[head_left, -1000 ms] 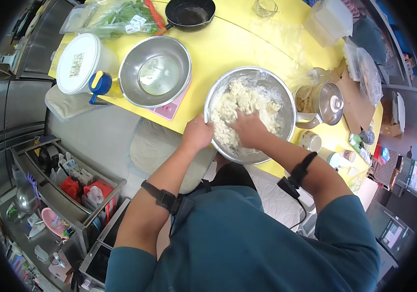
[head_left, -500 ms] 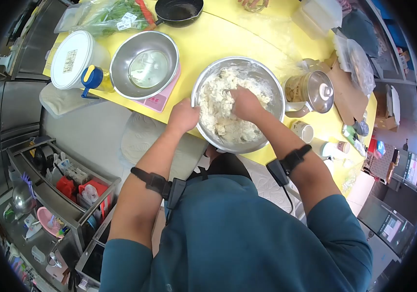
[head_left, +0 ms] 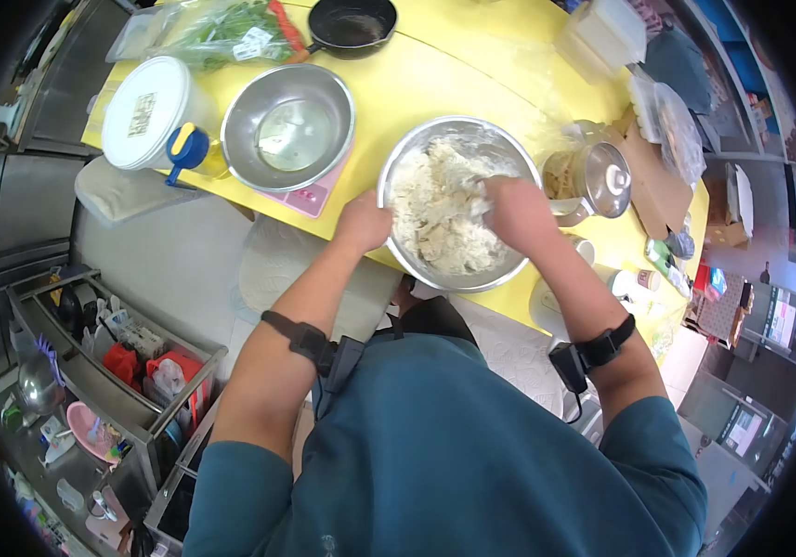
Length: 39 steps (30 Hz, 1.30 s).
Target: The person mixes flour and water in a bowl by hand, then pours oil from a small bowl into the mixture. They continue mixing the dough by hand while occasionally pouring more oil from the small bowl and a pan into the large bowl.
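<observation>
A metal mixing bowl (head_left: 396, 153) stands at the near edge of the yellow table, with shaggy, pale dough (head_left: 449, 218) inside. My left hand (head_left: 364, 223) is closed on its left rim. Over the right part of the dough, inside the bowl, my right hand (head_left: 517, 215) has its fingers curled. Something greyish shows by those fingertips, too blurred to name. To the left, a second metal bowl (head_left: 240, 116) with some clear liquid in it rests on a pink kitchen scale (head_left: 305, 199).
A white lidded tub (head_left: 143, 111) and a blue-and-yellow-topped oil bottle (head_left: 189, 150) stand at left. Behind are bagged greens (head_left: 231, 37) and a black frying pan (head_left: 353, 26). Right of the dough bowl sits a clear lidded pot (head_left: 593, 181), beside cardboard (head_left: 653, 181).
My right hand has moved to the right across the dough, toward the bowl's right side. The left hand keeps its hold on the rim. The whole view has shifted slightly.
</observation>
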Tool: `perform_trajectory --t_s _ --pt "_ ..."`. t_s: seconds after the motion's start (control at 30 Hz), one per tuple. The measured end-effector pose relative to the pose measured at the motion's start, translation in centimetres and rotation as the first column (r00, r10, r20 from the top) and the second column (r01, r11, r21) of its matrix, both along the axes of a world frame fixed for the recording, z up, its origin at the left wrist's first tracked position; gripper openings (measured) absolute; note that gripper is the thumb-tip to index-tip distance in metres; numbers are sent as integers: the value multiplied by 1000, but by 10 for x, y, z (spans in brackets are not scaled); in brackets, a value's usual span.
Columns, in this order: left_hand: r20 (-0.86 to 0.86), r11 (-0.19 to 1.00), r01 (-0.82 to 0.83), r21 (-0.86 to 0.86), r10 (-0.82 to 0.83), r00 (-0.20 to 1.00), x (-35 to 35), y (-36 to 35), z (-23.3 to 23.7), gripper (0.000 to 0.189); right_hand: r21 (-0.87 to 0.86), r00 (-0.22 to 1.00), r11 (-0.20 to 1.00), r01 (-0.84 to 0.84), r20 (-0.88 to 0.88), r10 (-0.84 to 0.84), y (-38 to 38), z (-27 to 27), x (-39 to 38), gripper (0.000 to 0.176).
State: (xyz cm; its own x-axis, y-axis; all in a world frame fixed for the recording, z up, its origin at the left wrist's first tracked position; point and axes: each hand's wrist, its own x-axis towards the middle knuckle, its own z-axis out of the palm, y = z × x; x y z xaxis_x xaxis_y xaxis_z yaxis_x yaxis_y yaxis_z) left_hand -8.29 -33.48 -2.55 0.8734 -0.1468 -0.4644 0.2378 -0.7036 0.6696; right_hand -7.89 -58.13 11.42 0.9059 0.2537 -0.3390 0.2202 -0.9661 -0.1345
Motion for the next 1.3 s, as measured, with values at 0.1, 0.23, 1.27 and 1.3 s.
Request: perform_trajectory --t_s 0.1,0.23,1.27,1.3 --pt "-26 1000 4 26 -4 1000 -1 -1 7 39 -9 995 997 76 70 -75 2 -10 24 30" --pt "-21 999 -22 -25 21 1000 -2 -2 7 37 23 938 968 251 -251 -238 -20 -100 75 53" --pt "-53 997 -20 72 24 998 3 -10 20 37 -39 882 907 -419 -258 396 9 -85 -20 65" --pt "-58 997 -20 69 24 998 4 -10 21 37 -57 894 912 -406 -235 383 18 -89 -13 64"
